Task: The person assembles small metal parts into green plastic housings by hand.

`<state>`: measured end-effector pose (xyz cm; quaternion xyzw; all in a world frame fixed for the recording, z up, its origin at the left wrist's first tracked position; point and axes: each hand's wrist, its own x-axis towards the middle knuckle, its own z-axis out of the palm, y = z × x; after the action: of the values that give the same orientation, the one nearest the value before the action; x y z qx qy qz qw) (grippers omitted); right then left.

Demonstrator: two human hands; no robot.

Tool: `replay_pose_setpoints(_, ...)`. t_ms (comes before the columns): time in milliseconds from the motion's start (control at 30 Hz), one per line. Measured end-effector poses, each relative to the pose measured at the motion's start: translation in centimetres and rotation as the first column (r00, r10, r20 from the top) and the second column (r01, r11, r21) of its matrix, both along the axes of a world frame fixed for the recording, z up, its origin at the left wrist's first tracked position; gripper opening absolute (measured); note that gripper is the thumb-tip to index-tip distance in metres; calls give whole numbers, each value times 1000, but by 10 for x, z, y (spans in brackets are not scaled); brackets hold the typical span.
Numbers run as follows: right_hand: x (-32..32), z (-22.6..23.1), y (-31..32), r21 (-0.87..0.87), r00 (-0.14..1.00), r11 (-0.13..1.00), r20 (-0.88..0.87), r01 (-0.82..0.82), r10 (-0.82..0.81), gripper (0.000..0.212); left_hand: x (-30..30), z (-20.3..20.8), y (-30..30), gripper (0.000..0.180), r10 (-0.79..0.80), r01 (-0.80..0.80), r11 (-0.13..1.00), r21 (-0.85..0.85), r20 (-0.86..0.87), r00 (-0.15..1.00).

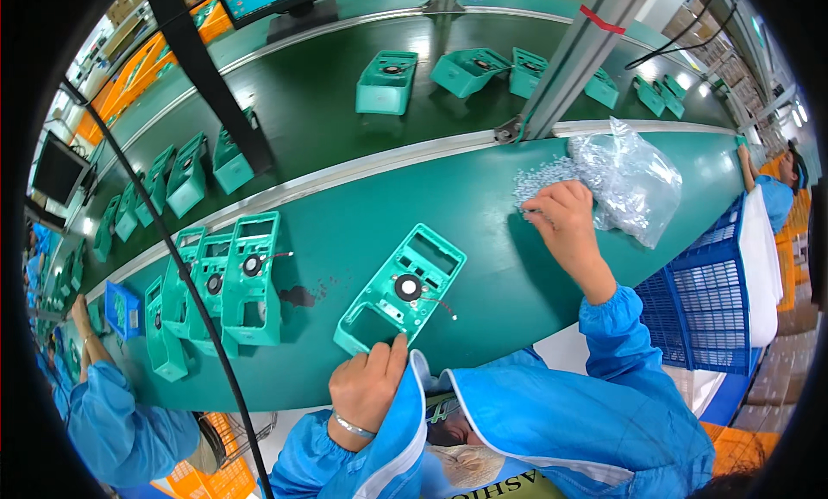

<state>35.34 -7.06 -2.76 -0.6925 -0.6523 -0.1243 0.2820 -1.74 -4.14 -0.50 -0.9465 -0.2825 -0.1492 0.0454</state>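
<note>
A teal plastic housing (401, 288) lies tilted on the green bench in front of me. A round black fan with a white centre (408, 287) sits in it, its thin wire trailing to the right. My left hand (369, 385) is closed, its fingertips gripping the near edge of the housing. Farther right, my right hand (565, 227) pinches its fingers together at the edge of a pile of tiny whitish parts (543, 176). Whatever is between those fingertips is too small to make out. A clear plastic bag (630, 184) of the same parts lies beside the pile.
Several similar housings (252, 279) stand together at left, near a small blue bin (122, 310). More housings (385, 83) sit on the dark green belt beyond the metal rail. A metal post (573, 59) rises at the bench's back; blue baskets (699, 283) stand right. A co-worker's arm (95, 348) reaches in at left.
</note>
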Motion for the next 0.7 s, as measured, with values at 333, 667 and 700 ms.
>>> replay_pose_setpoints(333, -10, -5, 9, -8, 994, 994, -14, -111, 111, 16, -2, -2, 1, 33, 2, -1, 1000, 31, -35, 999)
replay_pose_setpoints(667, -16, -3, 14, -4, 990, 994, 85, -113, 113, 15, 1, -1, 0, 36, 8, -8, 1000, -6, -3, 1000)
replay_pose_setpoints(700, -17, -2, 14, 3, 990, 994, 85, -109, 108, 16, 1, 0, -1, 35, 11, -11, 1000, -14, -4, 1000)
